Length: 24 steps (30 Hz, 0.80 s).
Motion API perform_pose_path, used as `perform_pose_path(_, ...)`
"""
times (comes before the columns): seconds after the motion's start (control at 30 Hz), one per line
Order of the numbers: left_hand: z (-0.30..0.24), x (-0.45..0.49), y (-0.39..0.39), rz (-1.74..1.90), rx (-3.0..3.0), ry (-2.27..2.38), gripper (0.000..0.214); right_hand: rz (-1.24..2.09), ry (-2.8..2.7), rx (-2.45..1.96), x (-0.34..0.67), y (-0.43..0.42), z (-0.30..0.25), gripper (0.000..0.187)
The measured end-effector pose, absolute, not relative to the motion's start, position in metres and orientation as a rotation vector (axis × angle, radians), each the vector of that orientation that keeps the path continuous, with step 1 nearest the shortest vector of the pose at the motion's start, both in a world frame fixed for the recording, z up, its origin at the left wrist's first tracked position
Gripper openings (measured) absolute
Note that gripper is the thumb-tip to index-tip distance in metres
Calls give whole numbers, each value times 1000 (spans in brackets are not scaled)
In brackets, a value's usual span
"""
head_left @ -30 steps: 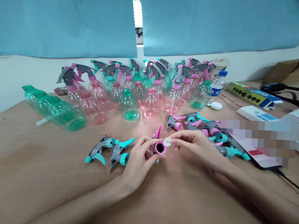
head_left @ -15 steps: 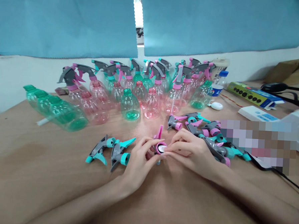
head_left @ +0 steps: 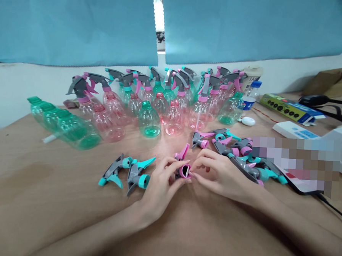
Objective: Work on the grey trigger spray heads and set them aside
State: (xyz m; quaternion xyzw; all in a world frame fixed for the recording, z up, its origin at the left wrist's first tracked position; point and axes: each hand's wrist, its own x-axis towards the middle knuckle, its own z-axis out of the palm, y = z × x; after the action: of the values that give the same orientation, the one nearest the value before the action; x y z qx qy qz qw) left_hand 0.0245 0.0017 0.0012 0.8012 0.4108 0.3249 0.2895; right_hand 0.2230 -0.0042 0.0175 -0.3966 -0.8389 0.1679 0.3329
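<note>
My left hand (head_left: 159, 182) grips a pink and grey spray trigger head (head_left: 183, 165), its round pink collar turned toward my right hand. The fingertips of my right hand (head_left: 214, 172) pinch a small white disc (head_left: 188, 171) that sits tilted in the collar's opening. Both hands hover just above the wooden table (head_left: 69, 199). Two teal and grey trigger heads (head_left: 127, 172) lie just left of my left hand. A pile of pink and teal trigger heads (head_left: 238, 154) lies behind my right hand.
Several pink and green spray bottles (head_left: 161, 100), some with triggers fitted, stand at the back. Green bottles (head_left: 62, 124) lie on their sides at the left. A white pebble-shaped object (head_left: 248, 121), a power strip box (head_left: 289, 107) and cables (head_left: 327, 205) fill the right side.
My right hand brought the white disc from beside the collar onto its opening and is now pushing it in at a tilt. My left hand turned the trigger head slightly.
</note>
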Motion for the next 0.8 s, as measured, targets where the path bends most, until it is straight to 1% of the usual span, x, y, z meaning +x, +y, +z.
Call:
perform_pose_path(0.2, -2, 24, 2, 862, 2256, 1117, 32, 347, -2222, -1091, 220, -7, 15, 10)
perform_pose_path(0.37, -2, 24, 1, 862, 2283, 1112, 32, 342, -2201, -1068, 218, -8, 14, 10)
perform_pose_path(0.6, -2, 24, 1, 862, 2278, 1119, 32, 356, -2183, -1072, 219, -7, 14, 19)
perform_pose_path(0.8, -3, 24, 1, 863, 2285, 1102, 31, 345, -2221, -1062, 220, -6, 15, 19)
